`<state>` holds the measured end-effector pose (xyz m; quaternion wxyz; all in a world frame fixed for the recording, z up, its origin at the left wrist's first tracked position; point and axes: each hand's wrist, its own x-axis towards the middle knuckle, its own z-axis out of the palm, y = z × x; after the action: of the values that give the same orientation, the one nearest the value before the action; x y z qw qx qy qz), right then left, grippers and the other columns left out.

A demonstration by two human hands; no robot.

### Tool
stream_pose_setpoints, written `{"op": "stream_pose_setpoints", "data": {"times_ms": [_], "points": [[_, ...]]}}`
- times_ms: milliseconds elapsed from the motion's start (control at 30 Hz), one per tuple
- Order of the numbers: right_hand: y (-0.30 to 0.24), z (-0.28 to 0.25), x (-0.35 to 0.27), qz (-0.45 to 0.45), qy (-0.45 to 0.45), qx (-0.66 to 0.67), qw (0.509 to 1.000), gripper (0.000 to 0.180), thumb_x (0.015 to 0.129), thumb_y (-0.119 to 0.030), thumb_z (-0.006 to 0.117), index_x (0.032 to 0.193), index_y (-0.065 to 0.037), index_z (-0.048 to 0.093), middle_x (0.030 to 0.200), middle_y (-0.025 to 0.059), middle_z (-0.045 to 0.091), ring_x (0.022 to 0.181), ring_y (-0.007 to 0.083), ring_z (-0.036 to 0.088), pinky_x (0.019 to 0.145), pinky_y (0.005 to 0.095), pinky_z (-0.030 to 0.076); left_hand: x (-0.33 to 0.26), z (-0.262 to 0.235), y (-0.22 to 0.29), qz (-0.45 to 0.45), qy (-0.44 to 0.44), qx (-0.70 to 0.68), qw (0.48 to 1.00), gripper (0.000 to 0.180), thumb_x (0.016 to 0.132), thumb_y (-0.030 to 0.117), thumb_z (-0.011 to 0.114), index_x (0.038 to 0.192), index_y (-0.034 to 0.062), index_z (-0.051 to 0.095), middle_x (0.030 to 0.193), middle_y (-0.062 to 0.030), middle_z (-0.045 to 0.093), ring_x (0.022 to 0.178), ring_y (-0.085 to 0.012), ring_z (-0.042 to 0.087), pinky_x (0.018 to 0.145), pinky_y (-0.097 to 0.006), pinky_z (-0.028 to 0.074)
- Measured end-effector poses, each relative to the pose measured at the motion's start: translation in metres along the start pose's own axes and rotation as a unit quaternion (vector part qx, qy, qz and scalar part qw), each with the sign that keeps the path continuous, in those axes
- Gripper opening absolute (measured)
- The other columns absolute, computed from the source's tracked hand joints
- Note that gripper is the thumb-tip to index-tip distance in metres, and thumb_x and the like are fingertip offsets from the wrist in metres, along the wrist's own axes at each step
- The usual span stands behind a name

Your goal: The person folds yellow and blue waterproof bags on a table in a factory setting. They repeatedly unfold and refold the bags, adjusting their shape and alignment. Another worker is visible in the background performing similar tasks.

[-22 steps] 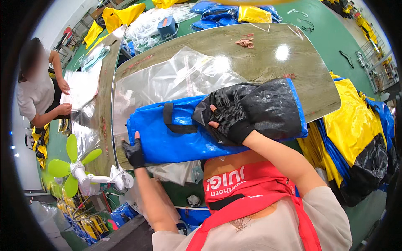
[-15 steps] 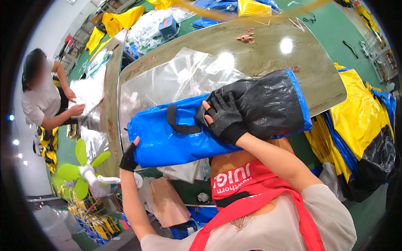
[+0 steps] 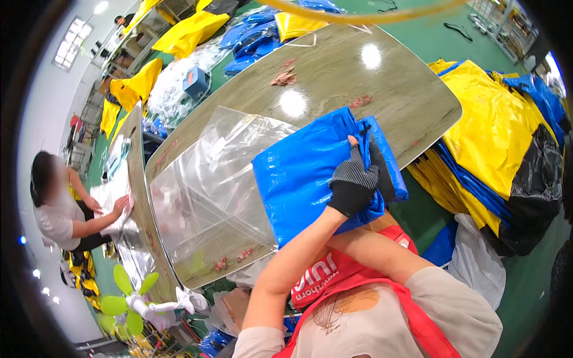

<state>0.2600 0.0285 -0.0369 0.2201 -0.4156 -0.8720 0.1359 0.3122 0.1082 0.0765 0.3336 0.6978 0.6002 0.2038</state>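
The left hand (image 3: 353,188), in a dark knit fingerless glove with a dotted palm, is clenched on the right edge of a folded blue tarpaulin-like plastic bundle (image 3: 304,173), fingertips curled over the top of the fold. The forearm runs up to it from the lower middle of the view. The right hand is almost wholly hidden behind the left one and the bundle; only the right forearm shows, crossing under the left toward the same edge, so whether it is closed on the blue bundle cannot be told. A dark strip, glove or black lining, shows just right of the gloved fingers, touching the blue fold.

The bundle lies at the near edge of a grey wood-grain tabletop (image 3: 388,89), its lower right corner hanging over the edge toward the person's chest. Its left part overlaps a large clear plastic sheet (image 3: 209,179) spread flat over the near-left part of the table. Small reddish scraps (image 3: 284,77) lie on the bare table farther off.

The person wears a red apron (image 3: 352,280) over a pale shirt. To the right, off the table, stands a stack of yellow, blue and black folded plastic sheets (image 3: 495,131); more yellow and blue heaps lie beyond the table's far side. On the left, another person (image 3: 59,209) presses both hands on clear plastic at a second table. A small green-bladed fan (image 3: 128,295) stands below the table's near-left corner.
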Motion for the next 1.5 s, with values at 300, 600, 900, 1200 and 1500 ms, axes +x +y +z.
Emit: {"op": "stream_pose_setpoints", "data": {"times_ms": [300,600,900,1200,1500], "points": [[0.013,-0.030,-0.069,-0.019,-0.127,0.154,0.980,0.056,0.092,-0.031,0.040,0.141,-0.005,0.032,0.143,0.0193,0.036,0.131,0.0317,0.037,0.111,0.0408,0.026,0.032,0.048,-0.030,0.101,-0.035,0.037,0.994,0.064,0.097,0.040,0.037,0.147,0.0047,0.020,0.069,-0.0229,0.062,0.060,-0.0378,0.061,0.054,-0.048,0.046],[0.136,-0.146,-0.063,0.087,0.127,0.028,0.988,0.077,0.078,-0.060,0.057,0.138,-0.013,0.042,0.138,0.0139,0.045,0.130,0.0360,0.038,0.109,0.0580,0.017,0.028,-0.028,-0.040,0.205,-0.177,-0.039,0.962,0.045,0.087,0.013,0.058,0.131,0.0082,0.050,0.129,-0.0141,0.054,0.119,-0.0334,0.051,0.101,-0.042,0.040],[0.137,-0.127,-0.117,-0.043,0.140,-0.077,0.986,0.058,0.077,-0.050,0.059,0.127,-0.020,0.055,0.126,0.0106,0.057,0.119,0.0341,0.050,0.103,0.0627,0.024,0.099,-0.017,-0.047,0.280,-0.136,0.319,0.895,0.054,0.096,0.039,0.037,0.143,0.0144,0.034,0.136,-0.0211,0.046,0.116,-0.0393,0.049,0.102,-0.044,0.037],[0.195,-0.218,-0.144,0.077,0.244,0.248,0.934,0.033,0.080,-0.015,0.069,0.110,-0.003,0.063,0.105,0.0147,0.066,0.091,0.0331,0.065,0.079,0.0381,0.053,0.049,-0.127,-0.008,0.040,-0.271,-0.284,0.919,0.059,0.098,0.049,0.036,0.136,0.0058,0.043,0.135,-0.0133,0.049,0.126,-0.0255,0.045,0.108,-0.036,0.031],[0.179,-0.198,-0.128,0.418,0.029,0.667,0.616,0.062,0.077,-0.028,0.076,0.126,-0.001,0.051,0.113,0.0128,0.061,0.099,0.0222,0.061,0.086,0.0345,0.050,-0.011,-0.017,0.021,0.289,0.049,0.231,0.928,0.069,0.078,0.057,0.058,0.136,0.0226,0.046,0.146,-0.0134,0.036,0.137,-0.0415,0.024,0.110,-0.062,0.008]]}}
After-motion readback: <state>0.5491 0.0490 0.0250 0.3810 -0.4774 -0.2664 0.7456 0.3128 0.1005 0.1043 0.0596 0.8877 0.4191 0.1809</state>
